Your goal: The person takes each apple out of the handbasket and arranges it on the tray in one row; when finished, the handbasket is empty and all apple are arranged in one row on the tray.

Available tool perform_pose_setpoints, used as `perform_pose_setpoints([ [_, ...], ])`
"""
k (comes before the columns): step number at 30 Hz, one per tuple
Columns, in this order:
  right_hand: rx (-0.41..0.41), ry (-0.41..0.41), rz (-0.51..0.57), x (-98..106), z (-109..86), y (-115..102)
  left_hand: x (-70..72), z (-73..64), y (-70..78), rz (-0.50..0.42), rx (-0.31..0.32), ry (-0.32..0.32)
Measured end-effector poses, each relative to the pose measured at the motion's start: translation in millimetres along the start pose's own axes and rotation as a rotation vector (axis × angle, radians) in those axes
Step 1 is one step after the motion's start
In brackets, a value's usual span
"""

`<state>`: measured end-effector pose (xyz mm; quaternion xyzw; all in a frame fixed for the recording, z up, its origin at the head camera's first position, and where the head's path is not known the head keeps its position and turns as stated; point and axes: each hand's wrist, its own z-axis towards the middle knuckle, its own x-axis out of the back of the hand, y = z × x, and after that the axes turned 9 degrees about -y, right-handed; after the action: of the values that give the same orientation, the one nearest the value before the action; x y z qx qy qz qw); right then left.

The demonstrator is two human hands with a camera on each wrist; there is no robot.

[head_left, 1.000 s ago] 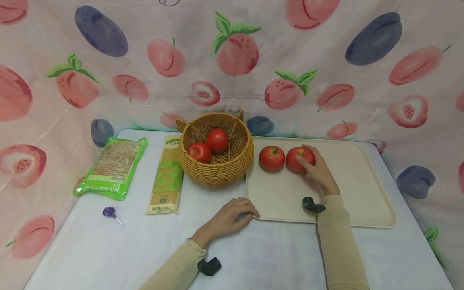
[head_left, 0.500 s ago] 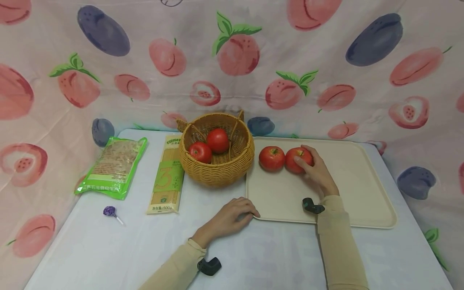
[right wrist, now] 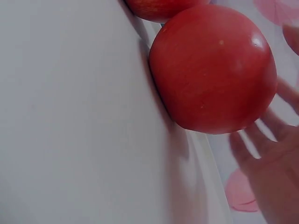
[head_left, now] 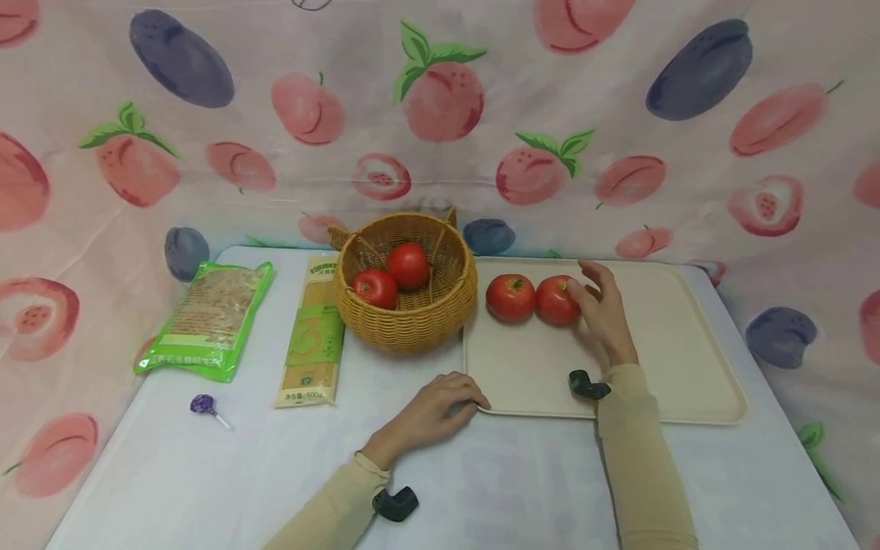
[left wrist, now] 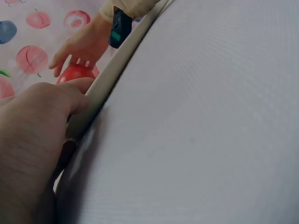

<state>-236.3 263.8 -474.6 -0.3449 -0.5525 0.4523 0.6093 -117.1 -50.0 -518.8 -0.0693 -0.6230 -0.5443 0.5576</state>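
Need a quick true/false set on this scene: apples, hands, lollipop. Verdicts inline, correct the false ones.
1. The basket holds two apples. True.
2. Two more apples sit side by side on the tray. True.
3. The left hand grips an apple. False: the left hand touches the tray's near left corner.
4. The right hand is beside an apple on the tray. True.
5. The lollipop is in the basket. False: the lollipop lies on the table.

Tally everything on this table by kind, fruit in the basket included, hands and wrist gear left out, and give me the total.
Red fruits: 4
Wicker basket: 1
Cream tray: 1
Yellow packet with green band: 1
Green-edged bag: 1
Lollipop: 1
Total: 9
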Motion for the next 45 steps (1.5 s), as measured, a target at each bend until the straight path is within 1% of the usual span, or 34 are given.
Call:
perform_pose_setpoints([
  [4, 0.111, 0.097, 0.039, -3.5, -1.6, -17.3, 0.4, -0.4, -0.3, -0.007, 0.008, -0.002],
  [7, 0.2, 0.143, 0.06, -7.0, -1.6, -29.0, 0.3, 0.0, -0.3, -0.012, 0.008, -0.003],
  [10, 0.281, 0.16, 0.068, -10.6, 0.2, -37.7, 0.3, 0.4, 0.1, -0.016, 0.011, -0.003],
  [14, 0.359, 0.14, 0.079, -15.1, 2.8, -48.0, -0.6, 0.9, 0.7, -0.021, 0.011, -0.004],
  [18, 0.391, 0.08, 0.057, -20.0, 5.5, -58.9, -1.2, 1.0, 1.2, -0.034, 0.01, -0.007],
  [22, 0.373, -0.009, 0.005, -24.7, 8.1, -71.0, -0.8, 0.7, 2.2, -0.037, 0.014, -0.007],
  [25, 0.387, -0.064, -0.027, -28.6, 10.8, -79.1, 0.0, 0.6, 2.8, -0.037, 0.017, -0.009],
  [31, 0.563, -0.149, -0.052, -40.1, 20.0, -94.4, 0.7, 1.4, 2.8, -0.039, 0.016, -0.014],
  [34, 0.612, -0.208, -0.095, -46.2, 22.5, -104.2, -0.6, 2.4, 2.5, -0.034, 0.007, -0.012],
  [38, 0.628, -0.293, -0.114, -58.3, 25.0, -115.0, -1.5, 2.5, 2.0, -0.021, -0.001, -0.006],
  [40, 0.618, -0.339, -0.111, -66.0, 26.8, -117.2, -1.2, 2.0, 2.2, -0.024, 0.001, -0.004],
  [43, 0.602, -0.413, -0.126, -79.2, 31.7, -116.2, 0.1, 1.1, 2.8, -0.037, 0.018, -0.007],
  [45, 0.607, -0.453, -0.136, -87.2, 36.8, -114.3, 0.4, 1.0, 2.9, -0.051, 0.029, -0.01],
])
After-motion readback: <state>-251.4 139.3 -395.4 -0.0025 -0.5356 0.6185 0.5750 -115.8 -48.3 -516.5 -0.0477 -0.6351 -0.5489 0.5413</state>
